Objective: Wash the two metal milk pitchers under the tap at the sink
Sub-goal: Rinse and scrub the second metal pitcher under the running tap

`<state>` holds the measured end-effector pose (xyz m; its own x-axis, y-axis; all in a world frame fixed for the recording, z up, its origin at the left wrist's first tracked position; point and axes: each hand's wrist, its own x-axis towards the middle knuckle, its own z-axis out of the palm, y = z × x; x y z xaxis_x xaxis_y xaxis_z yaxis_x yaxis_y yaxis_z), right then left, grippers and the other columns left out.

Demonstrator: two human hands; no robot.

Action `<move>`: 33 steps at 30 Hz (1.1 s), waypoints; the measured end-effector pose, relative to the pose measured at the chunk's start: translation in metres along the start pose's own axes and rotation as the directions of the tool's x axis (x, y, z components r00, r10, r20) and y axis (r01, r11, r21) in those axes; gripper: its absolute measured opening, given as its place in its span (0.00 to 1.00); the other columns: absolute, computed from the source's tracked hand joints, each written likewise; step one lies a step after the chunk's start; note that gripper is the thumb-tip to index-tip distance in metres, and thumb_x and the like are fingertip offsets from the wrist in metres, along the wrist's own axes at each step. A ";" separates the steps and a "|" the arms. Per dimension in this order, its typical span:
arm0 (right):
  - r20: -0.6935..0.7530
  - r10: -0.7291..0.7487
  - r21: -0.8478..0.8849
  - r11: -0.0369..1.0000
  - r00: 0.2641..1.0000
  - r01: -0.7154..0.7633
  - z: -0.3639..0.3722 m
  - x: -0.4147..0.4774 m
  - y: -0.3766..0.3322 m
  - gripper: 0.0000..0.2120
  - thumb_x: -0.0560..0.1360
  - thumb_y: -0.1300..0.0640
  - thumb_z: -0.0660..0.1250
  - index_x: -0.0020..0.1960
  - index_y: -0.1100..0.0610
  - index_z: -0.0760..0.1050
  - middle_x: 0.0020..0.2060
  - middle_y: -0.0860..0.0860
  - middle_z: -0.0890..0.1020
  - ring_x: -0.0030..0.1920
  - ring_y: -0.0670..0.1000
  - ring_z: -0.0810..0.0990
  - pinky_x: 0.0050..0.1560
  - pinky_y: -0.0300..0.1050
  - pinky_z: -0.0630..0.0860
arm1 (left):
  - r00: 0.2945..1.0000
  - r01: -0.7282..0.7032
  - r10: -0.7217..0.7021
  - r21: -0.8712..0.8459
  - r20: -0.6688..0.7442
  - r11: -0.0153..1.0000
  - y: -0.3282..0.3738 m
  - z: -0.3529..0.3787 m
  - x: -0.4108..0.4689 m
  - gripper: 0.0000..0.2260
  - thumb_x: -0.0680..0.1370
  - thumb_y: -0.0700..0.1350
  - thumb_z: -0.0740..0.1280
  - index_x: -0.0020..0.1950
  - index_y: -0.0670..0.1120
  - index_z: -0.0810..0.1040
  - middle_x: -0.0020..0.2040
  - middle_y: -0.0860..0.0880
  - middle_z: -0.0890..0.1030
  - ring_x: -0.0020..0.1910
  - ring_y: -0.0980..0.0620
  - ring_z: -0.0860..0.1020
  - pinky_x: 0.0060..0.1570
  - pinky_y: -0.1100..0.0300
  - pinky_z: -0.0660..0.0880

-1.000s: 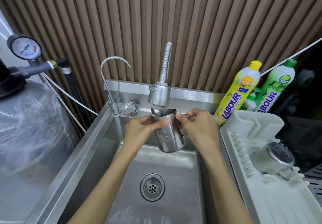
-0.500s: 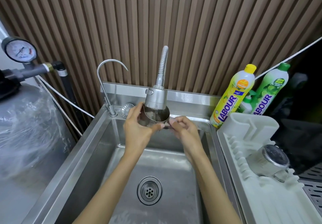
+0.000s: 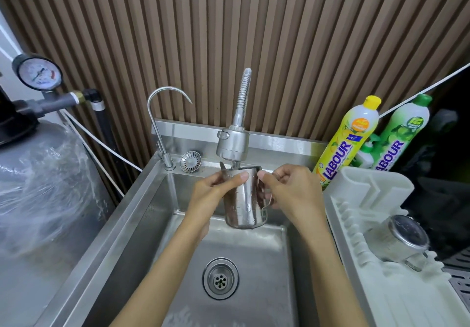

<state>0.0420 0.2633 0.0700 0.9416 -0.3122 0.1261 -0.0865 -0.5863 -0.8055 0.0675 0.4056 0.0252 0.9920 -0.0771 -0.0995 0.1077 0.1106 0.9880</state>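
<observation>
A steel milk pitcher (image 3: 245, 199) stands upright in the air over the sink (image 3: 142, 214), its mouth right under the spray tap head (image 3: 232, 144). My left hand (image 3: 211, 195) wraps around its left side, thumb across the front near the rim. My right hand (image 3: 292, 189) grips the handle on the right, thumb at the rim. A second metal pitcher (image 3: 399, 240) lies tipped on its side in the white drying rack (image 3: 361, 199) to the right.
A thin gooseneck tap (image 3: 157, 113) and a loose strainer (image 3: 190, 161) sit on the sink's back ledge. The drain (image 3: 220, 279) is below the hands. Two dish soap bottles, yellow (image 3: 349, 138) and green (image 3: 399, 135), lean on the slatted wall. A wrapped tank (image 3: 43, 199) stands left.
The pitcher was tipped with its mouth toward me up at the tap head half a second ago; it is now upright and lower, both hands still holding it.
</observation>
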 end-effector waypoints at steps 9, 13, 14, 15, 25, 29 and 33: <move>-0.031 -0.038 0.361 0.931 0.999 0.047 0.015 0.005 0.009 0.13 0.75 0.64 0.64 0.36 0.52 0.68 0.49 0.45 0.81 0.47 0.46 0.80 0.49 0.36 0.75 | 0.980 -0.195 0.194 -0.018 -0.033 0.981 0.001 0.006 0.022 0.22 0.62 0.29 0.76 0.54 0.41 0.76 0.48 0.48 0.82 0.48 0.54 0.80 0.48 0.69 0.76; 0.168 0.005 0.655 0.747 0.986 -0.115 0.027 0.012 0.016 0.10 0.76 0.64 0.63 0.38 0.57 0.69 0.52 0.46 0.81 0.53 0.43 0.79 0.50 0.30 0.73 | 0.935 -0.335 0.344 0.103 -0.083 0.937 0.005 -0.003 0.027 0.39 0.58 0.35 0.80 0.67 0.44 0.72 0.60 0.48 0.77 0.59 0.54 0.77 0.59 0.64 0.73; 0.211 0.011 0.702 0.694 0.977 -0.160 0.032 0.012 0.019 0.10 0.77 0.64 0.63 0.38 0.57 0.69 0.52 0.50 0.81 0.56 0.46 0.79 0.55 0.36 0.73 | 0.918 -0.375 0.390 0.162 -0.074 0.913 0.008 -0.006 0.027 0.39 0.57 0.38 0.80 0.66 0.47 0.72 0.59 0.50 0.77 0.59 0.55 0.76 0.58 0.66 0.72; 0.244 0.022 0.737 0.646 0.970 -0.199 0.037 0.011 0.021 0.10 0.77 0.65 0.63 0.37 0.57 0.69 0.51 0.53 0.81 0.58 0.49 0.78 0.58 0.41 0.73 | 0.900 -0.411 0.432 0.216 -0.060 0.886 0.009 -0.010 0.026 0.38 0.56 0.41 0.80 0.65 0.50 0.72 0.57 0.53 0.77 0.59 0.55 0.76 0.58 0.67 0.71; 0.258 0.110 0.619 0.744 0.960 -0.251 0.034 -0.001 0.018 0.10 0.73 0.55 0.70 0.36 0.57 0.71 0.35 0.51 0.84 0.39 0.49 0.85 0.36 0.42 0.81 | 0.898 -0.322 0.423 0.472 -0.123 0.821 0.023 -0.015 -0.002 0.19 0.57 0.57 0.80 0.44 0.56 0.81 0.41 0.54 0.83 0.42 0.59 0.80 0.45 0.71 0.75; 0.160 0.159 0.438 0.873 0.974 -0.214 0.024 -0.002 0.016 0.12 0.71 0.54 0.73 0.33 0.57 0.72 0.34 0.55 0.83 0.37 0.54 0.85 0.39 0.55 0.83 | 0.967 -0.198 0.234 0.270 -0.106 0.942 0.011 -0.015 -0.003 0.13 0.61 0.49 0.80 0.42 0.51 0.84 0.37 0.56 0.85 0.37 0.65 0.80 0.39 0.74 0.73; -0.043 0.007 -0.030 1.000 0.999 -0.008 0.011 -0.008 0.004 0.13 0.71 0.49 0.71 0.35 0.55 0.72 0.38 0.53 0.83 0.44 0.56 0.80 0.47 0.46 0.75 | 0.996 -0.050 0.043 0.080 0.082 0.996 -0.001 -0.016 -0.001 0.19 0.60 0.45 0.80 0.49 0.48 0.84 0.46 0.51 0.86 0.48 0.57 0.82 0.54 0.65 0.73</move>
<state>0.0379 0.2716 0.0589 0.9262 -0.3481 0.1451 -0.1042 -0.6061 -0.7886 0.0671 0.4211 0.0229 0.9871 -0.1530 -0.0469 0.0527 0.0344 0.9980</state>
